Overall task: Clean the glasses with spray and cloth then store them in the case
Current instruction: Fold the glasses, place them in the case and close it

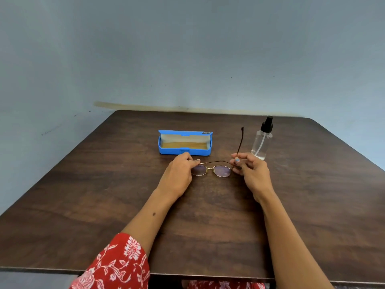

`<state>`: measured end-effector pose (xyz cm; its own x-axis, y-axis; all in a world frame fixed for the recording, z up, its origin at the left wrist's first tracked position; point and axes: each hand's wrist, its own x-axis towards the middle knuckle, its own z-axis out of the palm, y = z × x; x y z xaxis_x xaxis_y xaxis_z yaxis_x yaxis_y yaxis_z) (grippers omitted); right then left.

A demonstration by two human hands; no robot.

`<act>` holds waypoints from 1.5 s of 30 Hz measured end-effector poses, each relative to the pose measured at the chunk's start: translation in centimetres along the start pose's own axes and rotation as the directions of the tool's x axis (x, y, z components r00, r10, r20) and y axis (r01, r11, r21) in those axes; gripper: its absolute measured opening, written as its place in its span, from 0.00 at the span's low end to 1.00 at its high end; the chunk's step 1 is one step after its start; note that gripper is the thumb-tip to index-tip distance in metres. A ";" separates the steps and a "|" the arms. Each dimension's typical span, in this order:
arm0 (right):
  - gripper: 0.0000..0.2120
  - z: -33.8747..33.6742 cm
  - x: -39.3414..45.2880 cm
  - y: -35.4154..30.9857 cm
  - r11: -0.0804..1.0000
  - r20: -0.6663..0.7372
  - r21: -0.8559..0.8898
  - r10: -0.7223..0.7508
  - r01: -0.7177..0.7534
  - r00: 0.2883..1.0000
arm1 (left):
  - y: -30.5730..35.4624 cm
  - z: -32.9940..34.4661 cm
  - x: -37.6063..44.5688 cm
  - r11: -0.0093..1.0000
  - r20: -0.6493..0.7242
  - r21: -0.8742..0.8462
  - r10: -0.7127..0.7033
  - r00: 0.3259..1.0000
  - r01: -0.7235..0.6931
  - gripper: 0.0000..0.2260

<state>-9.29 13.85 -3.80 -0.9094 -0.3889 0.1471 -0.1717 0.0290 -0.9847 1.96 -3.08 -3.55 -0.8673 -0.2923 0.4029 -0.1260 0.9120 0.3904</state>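
Thin-framed glasses (215, 170) are held just above the middle of the dark wooden table (104, 195). My left hand (179, 176) pinches the left end of the frame, where one temple lies folded across the lenses. My right hand (253, 174) grips the right hinge, and that temple sticks up and away from me. Behind the glasses, a blue case (185, 142) stands open with a tan cloth lying inside it. A clear spray bottle (262, 139) with a black nozzle stands upright to the right of the case, close to my right hand.
A pale blue wall runs right behind the table's far edge. The table's near edge is close to my body, with red patterned clothing at the bottom left.
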 end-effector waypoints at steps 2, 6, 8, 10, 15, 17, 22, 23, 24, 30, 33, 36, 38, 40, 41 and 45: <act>0.11 -0.2 0.1 -0.1 1.000 0.035 0.026 0.003 -0.004 0.999 | 0.1 -0.1 0.0 1.000 -0.007 0.004 0.002 1.000 -0.002 0.13; 0.11 -0.2 0.1 -0.2 1.000 0.037 0.014 0.014 -0.014 0.999 | 0.0 -0.2 -0.1 0.999 -0.054 -0.028 -0.021 0.998 0.019 0.12; 0.10 0.1 -0.1 -0.1 0.998 0.009 -0.054 -0.029 0.030 1.000 | 0.0 -0.1 -0.2 0.993 -0.105 -0.102 -0.065 0.992 0.054 0.11; 0.09 0.5 -0.3 -0.1 0.981 -0.009 -0.170 -0.098 0.095 0.995 | -0.1 -0.1 -0.3 0.981 -0.150 -0.176 -0.113 0.982 0.086 0.10; 0.09 1.3 -0.3 -0.1 0.918 0.007 -0.348 -0.199 0.188 0.980 | -0.6 -0.3 -0.8 0.946 -0.117 -0.305 -0.150 0.982 0.108 0.14; 0.10 1.4 -0.3 0.1 0.900 0.015 -0.383 -0.220 0.208 0.975 | -0.6 -0.6 -1.0 0.934 -0.087 -0.339 -0.146 0.985 0.108 0.16; 0.10 1.3 -0.4 0.2 0.849 0.060 -0.460 -0.261 0.259 0.963 | -0.3 -1.0 -1.3 0.902 -0.078 -0.409 -0.185 0.980 0.138 0.16; 0.10 1.2 -0.4 0.2 0.843 0.067 -0.470 -0.263 0.263 0.963 | -0.3 -1.0 -1.3 0.902 -0.076 -0.404 -0.196 0.978 0.149 0.15; 0.10 1.1 -0.4 0.2 0.839 0.070 -0.477 -0.261 0.262 0.963 | -0.3 -1.1 -1.3 0.908 -0.078 -0.388 -0.201 0.976 0.156 0.14; 0.10 0.8 -0.6 -0.1 0.836 0.080 -0.492 -0.233 0.241 0.969 | -0.8 -1.5 -1.4 0.941 -0.067 -0.295 -0.196 0.978 0.168 0.11; 0.09 0.5 -0.6 -0.4 0.891 0.060 -0.410 -0.188 0.196 0.980 | -1.0 -1.5 -1.3 0.917 -0.091 -0.352 -0.235 0.968 0.190 0.09; 0.10 0.1 -0.5 -0.8 0.980 0.060 -0.159 -0.109 0.117 0.992 | -1.1 -1.8 -1.0 0.783 -0.058 -0.556 -0.373 0.926 0.281 0.07; 0.09 0.0 -0.3 -1.0 1.000 0.084 -0.010 -0.020 0.021 0.996 | -1.2 -2.4 -0.8 0.549 0.053 -0.761 -0.480 0.876 0.347 0.09; 0.10 0.0 -0.1 -1.2 0.990 0.131 0.093 0.089 -0.101 0.987 | -1.3 -2.9 -0.6 0.329 0.178 -0.856 -0.538 0.824 0.399 0.10; 0.10 0.1 0.0 -1.3 0.979 0.155 0.131 0.136 -0.157 0.978 | -1.4 -3.2 -0.6 0.252 0.227 -0.874 -0.547 0.806 0.417 0.10; 0.09 0.9 0.5 -2.0 0.940 0.208 0.232 0.204 -0.251 0.957 | -1.6 -3.3 -0.6 0.098 0.269 -0.922 -0.531 0.803 0.374 0.05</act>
<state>-9.05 12.77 -1.87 -0.8265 -0.5573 -0.0795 0.1546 -0.0890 -0.9840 4.32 -5.29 -1.68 -0.7594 -0.6418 -0.1069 0.1072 -0.2855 0.9524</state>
